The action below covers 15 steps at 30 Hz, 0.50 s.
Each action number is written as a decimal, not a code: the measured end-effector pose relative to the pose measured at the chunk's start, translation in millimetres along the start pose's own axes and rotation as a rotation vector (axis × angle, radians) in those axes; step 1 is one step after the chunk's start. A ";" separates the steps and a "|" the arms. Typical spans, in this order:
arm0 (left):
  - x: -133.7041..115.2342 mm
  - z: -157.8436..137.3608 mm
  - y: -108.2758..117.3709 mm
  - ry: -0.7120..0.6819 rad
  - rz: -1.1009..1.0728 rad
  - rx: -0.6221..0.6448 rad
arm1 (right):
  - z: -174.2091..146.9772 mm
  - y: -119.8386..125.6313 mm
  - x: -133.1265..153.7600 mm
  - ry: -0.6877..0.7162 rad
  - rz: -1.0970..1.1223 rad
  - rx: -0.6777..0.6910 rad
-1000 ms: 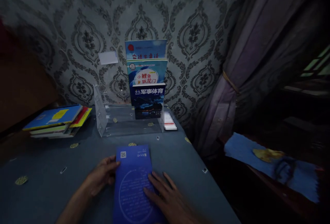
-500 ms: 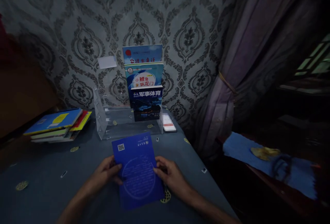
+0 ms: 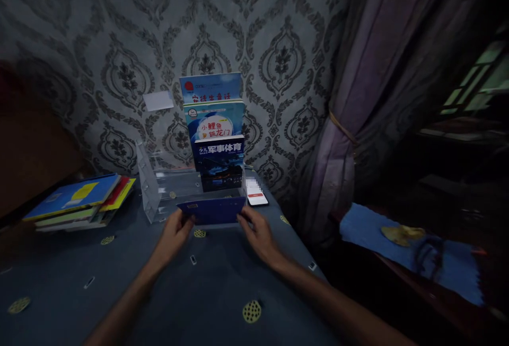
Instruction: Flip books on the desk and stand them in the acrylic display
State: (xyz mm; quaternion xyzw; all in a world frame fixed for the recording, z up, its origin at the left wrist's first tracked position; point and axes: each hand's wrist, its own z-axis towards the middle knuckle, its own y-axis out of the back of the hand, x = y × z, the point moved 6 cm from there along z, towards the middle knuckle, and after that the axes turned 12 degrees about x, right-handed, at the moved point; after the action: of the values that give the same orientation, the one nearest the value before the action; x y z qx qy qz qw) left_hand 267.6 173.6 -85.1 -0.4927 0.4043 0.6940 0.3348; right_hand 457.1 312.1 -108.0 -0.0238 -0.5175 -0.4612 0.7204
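Observation:
A thin dark blue booklet (image 3: pixel 214 212) is held between my two hands, tipped so that its face shows strongly foreshortened. My left hand (image 3: pixel 176 229) grips its left edge and my right hand (image 3: pixel 257 229) its right edge, fingers closed on both sides. Just beyond it stands a clear acrylic tiered rack (image 3: pixel 149 189). On the rack's right side several books stand in steps: a dark blue book (image 3: pixel 221 168) in front, a light blue book (image 3: pixel 214 123) behind it, and another blue book (image 3: pixel 212 85) at the back. I cannot tell whether the booklet touches the rack.
A pile of books (image 3: pixel 75 202) lies left of the rack on the patterned blue tablecloth (image 3: pixel 178 303). A phone (image 3: pixel 257 196) lies right of the rack. Past the table's right edge are a tied curtain (image 3: pixel 338 165) and a blue cloth (image 3: pixel 361 229) with a yellowish object on it.
Both hands have moved the booklet forward to the front of the rack. It has tilted from showing its full face to a narrow strip. The view has shifted slightly.

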 end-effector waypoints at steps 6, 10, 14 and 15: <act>-61.5 38.2 5.2 -0.304 0.200 -0.046 | 54.7 40.0 30.8 0.179 -0.111 -0.136; -87.0 67.8 6.7 -0.465 0.202 -0.049 | 87.5 55.9 38.0 0.255 -0.102 -0.222; -88.5 90.5 9.3 -0.510 0.245 -0.056 | 105.9 57.6 31.1 0.252 -0.127 -0.235; -85.6 94.9 10.6 -0.496 0.259 -0.065 | 108.4 57.3 28.6 0.246 -0.135 -0.234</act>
State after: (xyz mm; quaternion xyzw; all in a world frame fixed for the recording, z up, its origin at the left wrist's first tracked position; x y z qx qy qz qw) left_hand 244.2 247.7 16.9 -0.2624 0.3472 0.8430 0.3163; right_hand 419.3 382.1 -10.4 -0.0161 -0.3684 -0.5651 0.7380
